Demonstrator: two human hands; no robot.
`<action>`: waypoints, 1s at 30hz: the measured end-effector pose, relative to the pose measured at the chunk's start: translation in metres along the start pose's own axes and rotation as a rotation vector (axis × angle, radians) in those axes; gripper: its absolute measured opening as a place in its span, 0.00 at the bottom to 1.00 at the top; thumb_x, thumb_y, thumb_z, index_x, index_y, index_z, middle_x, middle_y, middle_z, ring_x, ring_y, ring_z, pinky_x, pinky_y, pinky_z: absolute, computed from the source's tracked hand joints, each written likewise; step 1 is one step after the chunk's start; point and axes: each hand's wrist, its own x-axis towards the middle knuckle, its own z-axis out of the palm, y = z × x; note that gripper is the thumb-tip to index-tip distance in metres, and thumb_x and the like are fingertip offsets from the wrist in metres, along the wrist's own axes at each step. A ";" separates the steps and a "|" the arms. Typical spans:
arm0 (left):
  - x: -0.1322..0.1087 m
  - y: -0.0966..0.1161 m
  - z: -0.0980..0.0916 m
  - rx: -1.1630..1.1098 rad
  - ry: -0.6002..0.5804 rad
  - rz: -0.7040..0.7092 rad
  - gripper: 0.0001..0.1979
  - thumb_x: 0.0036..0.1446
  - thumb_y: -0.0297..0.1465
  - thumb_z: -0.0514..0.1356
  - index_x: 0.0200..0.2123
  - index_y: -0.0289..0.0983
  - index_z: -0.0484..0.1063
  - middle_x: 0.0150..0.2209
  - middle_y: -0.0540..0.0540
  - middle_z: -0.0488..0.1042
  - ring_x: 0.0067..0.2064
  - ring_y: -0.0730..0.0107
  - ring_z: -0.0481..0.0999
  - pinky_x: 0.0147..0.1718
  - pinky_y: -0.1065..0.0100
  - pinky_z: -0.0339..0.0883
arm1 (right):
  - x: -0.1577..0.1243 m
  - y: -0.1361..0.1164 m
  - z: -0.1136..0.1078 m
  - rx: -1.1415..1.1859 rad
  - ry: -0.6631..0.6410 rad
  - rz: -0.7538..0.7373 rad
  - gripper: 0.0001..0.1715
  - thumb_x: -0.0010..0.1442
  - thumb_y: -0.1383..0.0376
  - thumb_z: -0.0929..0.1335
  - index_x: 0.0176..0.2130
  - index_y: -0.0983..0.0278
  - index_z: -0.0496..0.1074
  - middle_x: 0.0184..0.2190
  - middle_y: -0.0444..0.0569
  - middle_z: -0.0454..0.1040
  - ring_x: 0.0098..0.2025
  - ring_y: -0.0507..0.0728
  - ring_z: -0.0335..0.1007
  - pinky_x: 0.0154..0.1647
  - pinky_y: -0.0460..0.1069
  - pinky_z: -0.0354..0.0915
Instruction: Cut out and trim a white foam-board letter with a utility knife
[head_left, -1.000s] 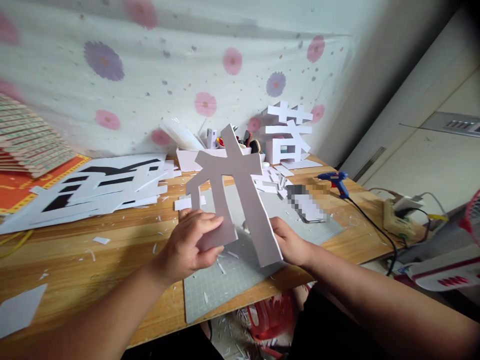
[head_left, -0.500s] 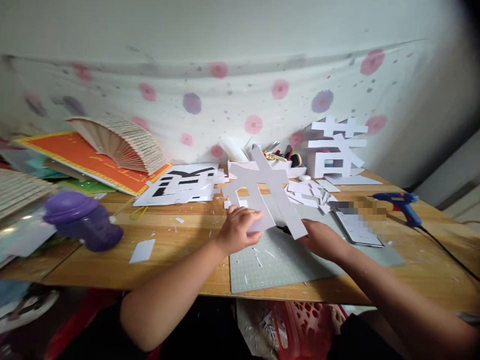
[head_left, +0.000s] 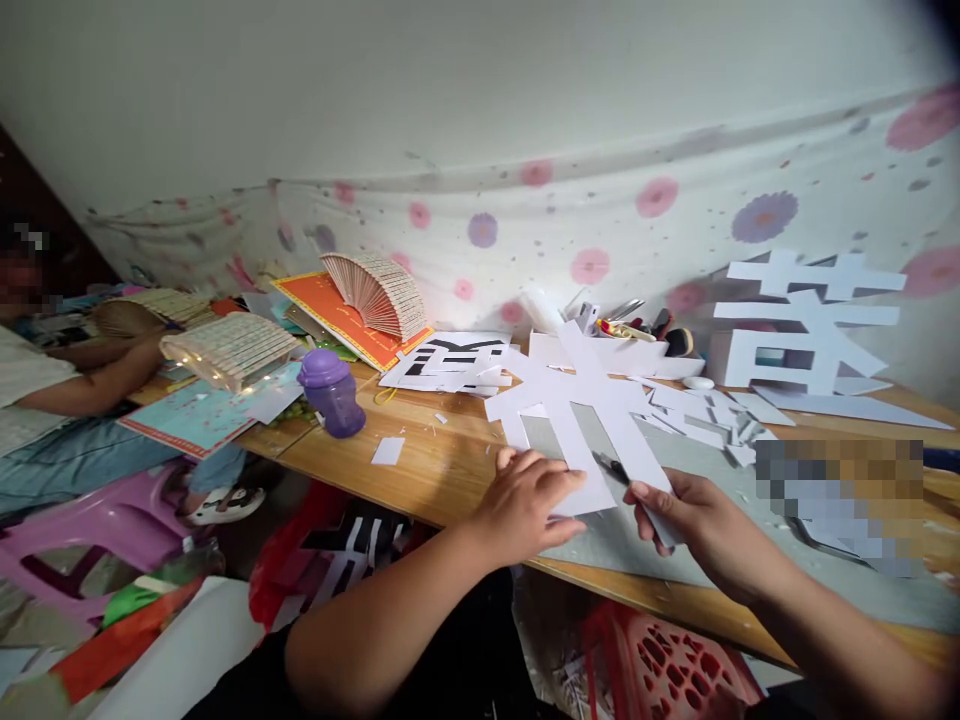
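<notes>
A white cut-out character [head_left: 577,400] of stiff board is held above the grey-green cutting mat [head_left: 720,560]. My left hand [head_left: 529,500] grips its lower left edge between thumb and fingers. At its lower right leg is my right hand [head_left: 671,510], thumb on the board and fingers curled under it. A dark, thin tool [head_left: 611,466] shows in the gap between the legs, beside my right hand; its rear end is hidden behind the board.
A purple cup [head_left: 330,395] stands left of the printed sheets [head_left: 457,362]. White scraps [head_left: 701,412], a blurred phone [head_left: 832,525] and a standing white character [head_left: 810,325] are on the right. Another person's arm [head_left: 105,375] is at the far left.
The view has swung left, bringing the other person and pink stool into sight. My right hand has come round onto the board's lower leg, and the dark tool shows more clearly between the legs.
</notes>
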 end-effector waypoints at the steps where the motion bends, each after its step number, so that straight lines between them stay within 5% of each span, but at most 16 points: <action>1: -0.002 0.003 -0.005 0.005 0.010 -0.011 0.26 0.61 0.45 0.71 0.58 0.42 0.72 0.53 0.42 0.82 0.50 0.51 0.80 0.49 0.51 0.65 | 0.000 -0.002 0.000 0.005 0.006 -0.003 0.39 0.49 0.30 0.75 0.25 0.62 0.71 0.22 0.49 0.74 0.22 0.53 0.63 0.25 0.50 0.61; 6: -0.036 -0.009 -0.039 0.038 0.183 -0.155 0.16 0.67 0.37 0.63 0.57 0.44 0.73 0.58 0.40 0.80 0.58 0.50 0.77 0.55 0.48 0.64 | -0.004 -0.006 -0.009 0.034 0.039 0.011 0.38 0.46 0.32 0.76 0.26 0.62 0.71 0.20 0.48 0.72 0.21 0.52 0.61 0.25 0.50 0.59; 12: -0.123 -0.070 -0.108 0.061 0.571 -0.646 0.07 0.64 0.37 0.62 0.41 0.41 0.73 0.35 0.47 0.78 0.39 0.57 0.78 0.42 0.57 0.70 | -0.008 0.002 -0.019 0.055 0.044 0.002 0.37 0.48 0.32 0.76 0.30 0.62 0.73 0.20 0.47 0.73 0.22 0.53 0.64 0.25 0.50 0.58; 16: -0.155 -0.073 -0.123 -0.153 0.560 -0.944 0.14 0.58 0.43 0.66 0.39 0.41 0.72 0.22 0.55 0.71 0.24 0.64 0.71 0.26 0.65 0.66 | -0.010 0.002 -0.017 0.055 -0.016 0.009 0.40 0.46 0.31 0.77 0.30 0.63 0.72 0.19 0.45 0.72 0.20 0.52 0.63 0.24 0.49 0.58; 18: -0.151 -0.063 -0.113 -0.343 0.489 -1.019 0.19 0.54 0.46 0.70 0.41 0.41 0.73 0.24 0.52 0.76 0.27 0.62 0.75 0.28 0.65 0.70 | -0.012 0.003 -0.016 0.072 -0.088 -0.014 0.40 0.48 0.31 0.76 0.32 0.64 0.73 0.18 0.44 0.72 0.19 0.51 0.62 0.24 0.48 0.58; 20: -0.135 -0.051 -0.100 -0.559 0.415 -1.049 0.27 0.51 0.49 0.72 0.48 0.40 0.73 0.37 0.45 0.83 0.35 0.58 0.81 0.37 0.61 0.77 | -0.016 0.005 -0.017 0.081 -0.208 -0.022 0.39 0.50 0.32 0.76 0.33 0.64 0.73 0.18 0.44 0.72 0.19 0.50 0.62 0.23 0.47 0.58; 23: -0.101 -0.036 -0.087 -0.865 0.340 -1.051 0.40 0.51 0.59 0.69 0.60 0.43 0.69 0.57 0.35 0.80 0.47 0.50 0.83 0.42 0.55 0.80 | -0.020 0.010 -0.023 0.036 -0.398 -0.016 0.37 0.53 0.34 0.76 0.34 0.65 0.74 0.18 0.43 0.72 0.19 0.49 0.62 0.23 0.46 0.58; 26: -0.073 -0.025 -0.086 -1.082 0.244 -1.063 0.48 0.43 0.64 0.72 0.58 0.38 0.73 0.50 0.30 0.83 0.42 0.45 0.84 0.36 0.53 0.80 | -0.020 0.014 -0.035 -0.025 -0.509 -0.005 0.36 0.53 0.36 0.77 0.33 0.66 0.76 0.17 0.42 0.73 0.18 0.48 0.62 0.22 0.45 0.59; 30: -0.058 -0.007 -0.088 -1.159 0.227 -1.140 0.37 0.37 0.55 0.79 0.42 0.34 0.79 0.34 0.34 0.85 0.30 0.53 0.81 0.27 0.58 0.77 | -0.018 0.012 -0.053 -0.063 -0.530 0.002 0.34 0.50 0.38 0.79 0.32 0.65 0.77 0.17 0.41 0.73 0.17 0.48 0.63 0.21 0.44 0.60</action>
